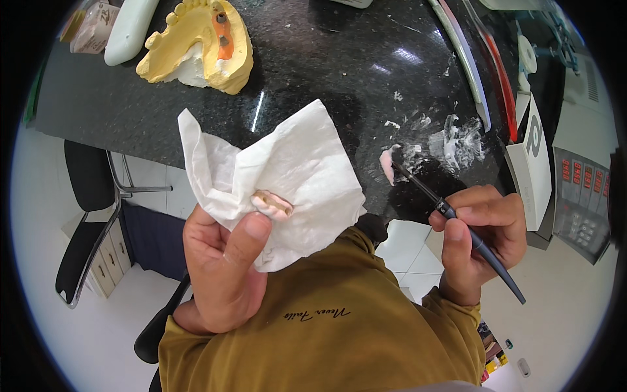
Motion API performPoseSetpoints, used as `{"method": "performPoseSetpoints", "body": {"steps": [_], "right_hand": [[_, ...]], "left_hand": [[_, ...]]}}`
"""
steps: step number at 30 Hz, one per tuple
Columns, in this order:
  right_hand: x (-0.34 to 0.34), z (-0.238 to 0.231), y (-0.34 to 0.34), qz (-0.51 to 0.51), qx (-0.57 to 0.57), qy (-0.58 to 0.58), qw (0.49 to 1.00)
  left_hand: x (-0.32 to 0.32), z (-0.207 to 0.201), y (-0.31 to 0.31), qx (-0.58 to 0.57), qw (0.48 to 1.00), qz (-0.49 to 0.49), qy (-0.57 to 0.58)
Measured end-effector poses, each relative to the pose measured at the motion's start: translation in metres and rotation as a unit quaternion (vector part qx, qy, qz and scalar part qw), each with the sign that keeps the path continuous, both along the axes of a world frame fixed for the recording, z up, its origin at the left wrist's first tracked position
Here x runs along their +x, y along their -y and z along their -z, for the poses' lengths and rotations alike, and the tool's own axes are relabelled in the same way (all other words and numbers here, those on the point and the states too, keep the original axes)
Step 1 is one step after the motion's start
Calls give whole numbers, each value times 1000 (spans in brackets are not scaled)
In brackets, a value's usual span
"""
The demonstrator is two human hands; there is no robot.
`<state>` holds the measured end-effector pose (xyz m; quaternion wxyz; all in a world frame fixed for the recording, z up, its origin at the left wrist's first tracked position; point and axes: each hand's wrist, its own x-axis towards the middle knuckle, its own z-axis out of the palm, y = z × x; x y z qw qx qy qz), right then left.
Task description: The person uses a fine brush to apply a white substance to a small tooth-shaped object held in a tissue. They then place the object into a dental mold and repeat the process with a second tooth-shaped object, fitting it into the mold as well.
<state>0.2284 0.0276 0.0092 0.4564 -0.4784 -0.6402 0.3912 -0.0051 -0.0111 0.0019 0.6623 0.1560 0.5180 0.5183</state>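
In my left hand (225,268) is a creased white tissue (307,170), its sheet spread out above the fingers. A small dental bridge (272,205), pink and white with brownish hollows, lies on the tissue under my left thumb. My right hand (483,232) pinches a dark-handled brush (483,248) between thumb and fingers. The brush's tip points up and left, beside a small mound of pink paste (386,166) on the black countertop (313,72); whether they touch I cannot tell. White smears (457,144) of paste or powder lie just right of that mound.
A yellow dental cast (196,49) with an orange-pink gum section stands at the upper left, beside a white rounded device (130,29) and a jar (95,27). At the right are a white box (530,160), red tubing (501,78) and a panel with red digits (584,189). A black chair (91,215) stands left.
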Motion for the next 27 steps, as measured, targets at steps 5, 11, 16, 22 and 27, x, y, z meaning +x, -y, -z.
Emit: {"method": "performPoseSetpoints", "body": {"steps": [5, 11, 16, 22, 27], "right_hand": [[0, 3, 1, 2, 17, 30, 999], [-1, 3, 1, 18, 32, 17, 999], [-2, 1, 0, 20, 12, 7, 1000], [1, 3, 0, 8, 32, 29, 999], [0, 1, 0, -1, 15, 21, 1000]], "left_hand": [[2, 1, 0, 6, 1000, 1, 4], [3, 3, 0, 9, 1000, -5, 8], [3, 4, 0, 9, 1000, -2, 0], [3, 5, 0, 5, 1000, -3, 8], [13, 1, -6, 16, 993, -88, 72]]}}
